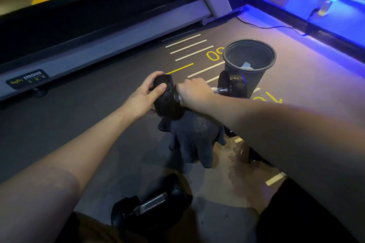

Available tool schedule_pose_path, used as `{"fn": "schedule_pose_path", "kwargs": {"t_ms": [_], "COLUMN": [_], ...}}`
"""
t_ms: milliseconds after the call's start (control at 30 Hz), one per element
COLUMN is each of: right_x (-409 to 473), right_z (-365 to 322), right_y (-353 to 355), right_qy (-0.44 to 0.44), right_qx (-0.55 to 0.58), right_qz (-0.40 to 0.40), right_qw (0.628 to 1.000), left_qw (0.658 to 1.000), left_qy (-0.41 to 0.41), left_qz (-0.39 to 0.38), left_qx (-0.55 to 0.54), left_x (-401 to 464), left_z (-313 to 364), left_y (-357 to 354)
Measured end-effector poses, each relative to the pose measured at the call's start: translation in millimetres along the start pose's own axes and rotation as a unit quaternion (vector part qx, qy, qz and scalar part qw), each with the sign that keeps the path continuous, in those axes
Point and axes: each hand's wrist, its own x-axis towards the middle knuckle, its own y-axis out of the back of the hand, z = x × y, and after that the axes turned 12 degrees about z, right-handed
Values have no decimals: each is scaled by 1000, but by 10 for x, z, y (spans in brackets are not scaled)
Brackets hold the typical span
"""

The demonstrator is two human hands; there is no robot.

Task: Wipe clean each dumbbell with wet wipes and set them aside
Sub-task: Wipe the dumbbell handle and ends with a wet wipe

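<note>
Dumbbell (199,92) mid-wipe, held just above the gym floor (98,124).

Its long axis runs left-right; left hand (147,92) cups the left head, fingers curled on it, right hand (194,89) is wrapped round the handle, wipe hidden if there. Dark cloth (194,140) sits under it, black bin (249,63) just behind the right head, second dumbbell (152,205) near the knees. Treadmill base (79,59) left, blue lighting right.

The dumbbell (197,92) in the middle has black heads and a silvery handle; the near dumbbell (152,203) matches. A dark grey cloth (193,138) hangs below. The far bin (249,59) is black. The floor (98,128) is dark grey with white and yellow stripes, washed blue far right.
</note>
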Motion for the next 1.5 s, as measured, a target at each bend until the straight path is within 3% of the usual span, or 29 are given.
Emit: {"fn": "schedule_pose_path", "kwargs": {"t_ms": [67,133,333,467,567,667,833,1000,1100,1233,1333,1400,1500], "right_x": [-85,-89,101,256,317,328,86,-92,-41,103,208,266,256], "right_z": [-21,-2,70,127,167,145,46,-69,-66,12,81,127,121], "right_y": [-74,-34,172,139,142,120,185,-19,29,199,197,179,145], "right_qy": [1,-7,-33,-75,-75,-70,-31,-6,-23,-55,-99,-107,-83], "right_qx": [-10,8,105,229,260,258,101,5,38,115,248,277,235], "right_qz": [40,27,-113,-232,-289,-261,-94,20,-2,-115,-221,-268,-236], "right_qw": [999,1000,987,943,918,927,990,1000,999,985,938,917,939], "left_qw": [1000,1000,1000,1000,1000,1000,1000,999,998,999,999,999,998], "left_qy": [-5,-7,-2,-6,-17,-17,-18,-26,-32,-23,-26,-32,-35], "left_qz": [-8,-17,-1,1,-2,-2,-1,-3,-5,0,-6,-9,-15], "left_qx": [2,7,-3,6,12,15,19,40,46,24,25,41,55], "left_x": [-15,-28,-9,-19,-26,-23,-44,-65,-35,18,25,3,-21], "left_z": [1,-5,-29,-43,-58,-58,-26,-13,-31,-21,-24,-26,-24], "left_y": [8,22,10,7,26,31,34,58,85,30,35,66,106]}}
